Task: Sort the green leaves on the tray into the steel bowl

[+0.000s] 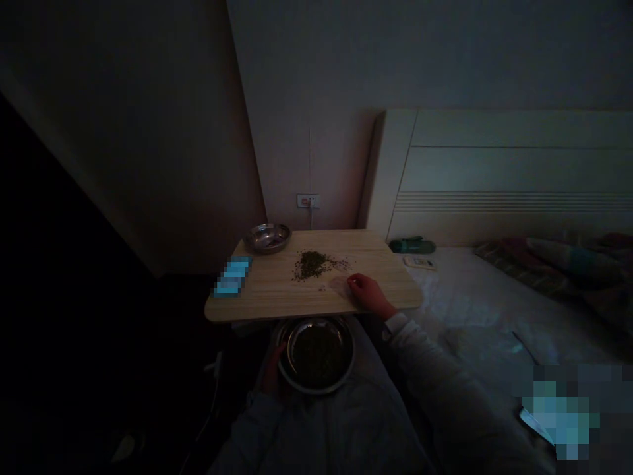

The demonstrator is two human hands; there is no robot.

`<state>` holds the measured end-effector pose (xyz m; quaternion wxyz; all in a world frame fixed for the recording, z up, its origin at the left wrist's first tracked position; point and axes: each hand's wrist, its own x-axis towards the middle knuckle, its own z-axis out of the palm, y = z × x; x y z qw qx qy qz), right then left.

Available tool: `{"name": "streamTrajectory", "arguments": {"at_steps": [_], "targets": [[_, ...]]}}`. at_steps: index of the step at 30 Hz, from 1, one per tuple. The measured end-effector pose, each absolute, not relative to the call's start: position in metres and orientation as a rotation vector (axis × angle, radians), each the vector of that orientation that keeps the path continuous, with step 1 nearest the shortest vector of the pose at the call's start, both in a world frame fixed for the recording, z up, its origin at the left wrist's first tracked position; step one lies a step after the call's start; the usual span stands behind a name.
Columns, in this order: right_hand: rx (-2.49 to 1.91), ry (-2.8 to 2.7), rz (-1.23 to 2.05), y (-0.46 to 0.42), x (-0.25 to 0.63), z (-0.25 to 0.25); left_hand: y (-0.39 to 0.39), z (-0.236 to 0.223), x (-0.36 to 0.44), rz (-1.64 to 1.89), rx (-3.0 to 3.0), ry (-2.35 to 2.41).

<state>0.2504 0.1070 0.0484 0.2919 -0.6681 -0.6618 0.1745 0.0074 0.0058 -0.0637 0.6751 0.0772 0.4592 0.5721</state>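
Observation:
A pile of small dark green grains (312,264) lies on the light wooden table (277,300), with loose ones scattered to its right. My right hand (366,292) rests low over the table just right of the pile, its fingers drawn together; whatever they pinch is too small to make out. A pale, see-through patch (340,285), perhaps thin plastic, lies by the fingertips. On my lap sits a round metal bowl (353,353) with dark contents, seemingly the same grains. My left hand (273,368) grips its left rim, most fingers hidden in shadow.
At the table's back left stands a second metal bowl (268,239), near a blurred lit screen (232,277). On the bed to the right are a green bottle (413,246), a remote control (419,263), bedding (539,264) and a phone (537,425). A socket (308,200) is behind.

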Motion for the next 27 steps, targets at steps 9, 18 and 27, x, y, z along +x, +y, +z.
{"name": "streamTrajectory", "arguments": {"at_steps": [9,18,27], "targets": [[-1.646,-1.775,0.583,0.099,0.247,0.041,0.002,-0.039,0.016,1.197,0.046,1.071],[-1.578,-1.696,0.624,0.1,0.243,0.034,0.0,-0.03,0.019,1.221,0.034,1.095],[-1.624,-1.877,0.57,0.095,0.24,0.036,-0.001,-0.02,0.022,1.231,0.041,1.118]]}}
